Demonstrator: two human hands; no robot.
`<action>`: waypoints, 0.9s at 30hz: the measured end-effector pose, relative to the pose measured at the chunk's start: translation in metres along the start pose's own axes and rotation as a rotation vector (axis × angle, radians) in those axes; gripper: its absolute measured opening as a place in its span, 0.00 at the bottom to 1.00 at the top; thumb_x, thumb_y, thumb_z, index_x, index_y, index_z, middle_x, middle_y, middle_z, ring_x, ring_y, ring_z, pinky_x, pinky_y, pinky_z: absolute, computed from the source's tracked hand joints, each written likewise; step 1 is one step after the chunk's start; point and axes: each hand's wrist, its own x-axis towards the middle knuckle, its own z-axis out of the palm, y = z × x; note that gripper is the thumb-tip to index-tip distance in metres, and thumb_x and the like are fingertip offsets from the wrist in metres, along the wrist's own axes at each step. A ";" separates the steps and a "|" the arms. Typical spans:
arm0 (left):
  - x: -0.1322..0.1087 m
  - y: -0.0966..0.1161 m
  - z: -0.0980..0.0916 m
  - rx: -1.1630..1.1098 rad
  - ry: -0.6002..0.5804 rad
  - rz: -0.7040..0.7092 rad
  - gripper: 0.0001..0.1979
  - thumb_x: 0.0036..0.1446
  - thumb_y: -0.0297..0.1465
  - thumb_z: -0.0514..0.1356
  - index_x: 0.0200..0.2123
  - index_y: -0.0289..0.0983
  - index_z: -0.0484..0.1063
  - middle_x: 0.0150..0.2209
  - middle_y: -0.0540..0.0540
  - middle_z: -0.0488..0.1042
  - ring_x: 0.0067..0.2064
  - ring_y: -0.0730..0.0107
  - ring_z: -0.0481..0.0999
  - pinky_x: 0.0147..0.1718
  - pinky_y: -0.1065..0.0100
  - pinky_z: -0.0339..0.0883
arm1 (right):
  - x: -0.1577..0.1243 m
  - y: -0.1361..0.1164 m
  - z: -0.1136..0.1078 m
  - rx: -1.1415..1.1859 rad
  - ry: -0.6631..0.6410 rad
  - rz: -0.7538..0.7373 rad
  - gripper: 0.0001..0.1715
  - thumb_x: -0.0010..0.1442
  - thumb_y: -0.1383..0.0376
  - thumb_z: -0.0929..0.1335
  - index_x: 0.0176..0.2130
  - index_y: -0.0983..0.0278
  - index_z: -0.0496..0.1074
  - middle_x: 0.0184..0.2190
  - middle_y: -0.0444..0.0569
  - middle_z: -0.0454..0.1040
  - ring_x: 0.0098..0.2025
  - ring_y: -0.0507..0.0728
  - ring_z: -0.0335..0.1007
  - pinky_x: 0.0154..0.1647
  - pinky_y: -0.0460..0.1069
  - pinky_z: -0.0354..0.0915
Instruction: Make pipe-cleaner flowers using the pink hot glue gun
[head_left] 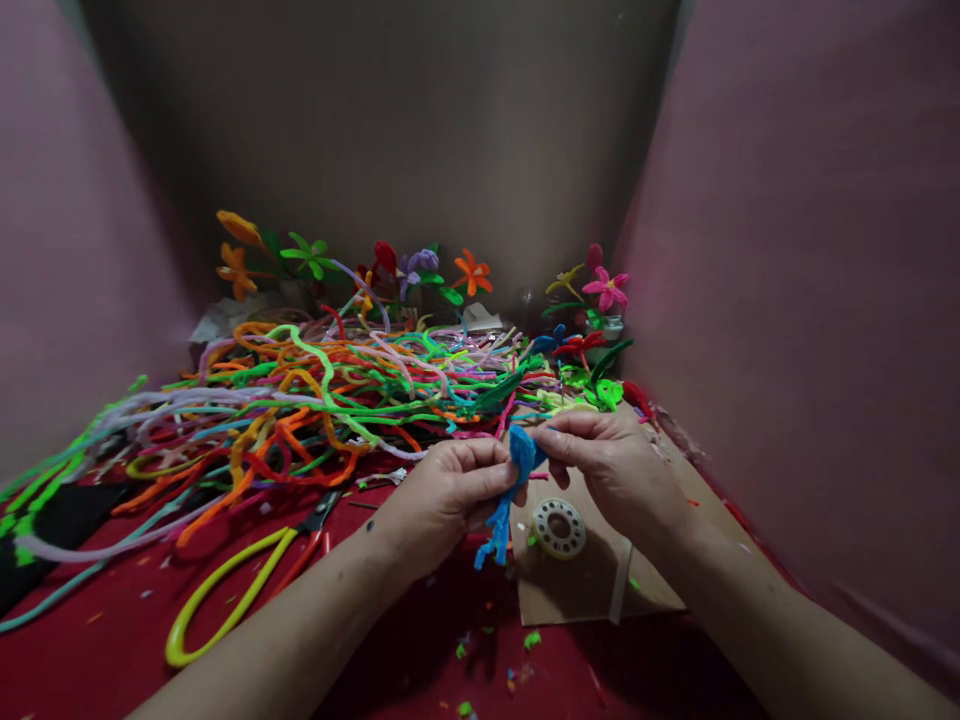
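A blue pipe-cleaner piece (pixel 523 455) is between my two hands, its rounded petals at the top and several loose stem ends hanging down to the left. My left hand (pixel 461 490) pinches it around the middle with thumb and fingers. My right hand (pixel 600 455) is closed at its upper right side, thumb and index fingertip on a blue petal. Below my hands, a white tape roll (pixel 559 528) lies on a brown cardboard sheet (pixel 570 595).
Yellow-handled scissors (pixel 225 590) lie at the left on the red cloth (pixel 420 640). A big tangle of coloured pipe cleaners (pixel 300 400) spreads behind them. Finished flowers, including a pink one (pixel 606 288), stand along the back. Pink walls rise on both sides.
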 end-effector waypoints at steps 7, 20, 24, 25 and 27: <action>0.000 0.001 0.000 -0.045 -0.050 -0.042 0.07 0.49 0.31 0.61 0.27 0.32 0.72 0.21 0.51 0.66 0.14 0.88 0.49 0.12 0.79 0.41 | 0.002 -0.012 -0.008 -0.087 -0.129 0.025 0.11 0.51 0.63 0.69 0.22 0.67 0.73 0.17 0.43 0.67 0.19 0.48 0.58 0.22 0.46 0.54; 0.004 -0.006 0.002 -0.101 0.094 0.045 0.06 0.49 0.31 0.61 0.28 0.34 0.71 0.19 0.54 0.61 0.18 0.84 0.55 0.17 0.79 0.52 | -0.003 0.009 0.008 0.283 0.059 0.053 0.07 0.48 0.66 0.71 0.24 0.66 0.69 0.18 0.41 0.66 0.18 0.47 0.58 0.18 0.44 0.55; 0.004 -0.008 0.002 0.007 0.271 0.104 0.07 0.48 0.33 0.62 0.28 0.36 0.70 0.18 0.56 0.60 0.17 0.83 0.54 0.15 0.79 0.50 | -0.004 0.011 0.009 0.221 0.092 0.083 0.08 0.48 0.67 0.69 0.22 0.64 0.66 0.15 0.38 0.63 0.16 0.47 0.56 0.15 0.43 0.54; 0.005 -0.008 0.002 0.041 0.290 0.109 0.07 0.48 0.34 0.62 0.27 0.36 0.70 0.18 0.55 0.61 0.17 0.83 0.55 0.15 0.79 0.50 | -0.005 0.011 0.010 0.207 0.098 0.096 0.08 0.48 0.67 0.69 0.22 0.64 0.65 0.15 0.38 0.63 0.15 0.47 0.56 0.14 0.43 0.54; 0.004 -0.009 0.003 0.107 0.319 0.117 0.08 0.47 0.35 0.62 0.27 0.35 0.70 0.19 0.54 0.63 0.17 0.82 0.57 0.15 0.78 0.51 | -0.006 0.011 0.012 0.153 0.115 0.093 0.07 0.48 0.67 0.68 0.23 0.64 0.65 0.14 0.37 0.63 0.14 0.46 0.54 0.13 0.42 0.52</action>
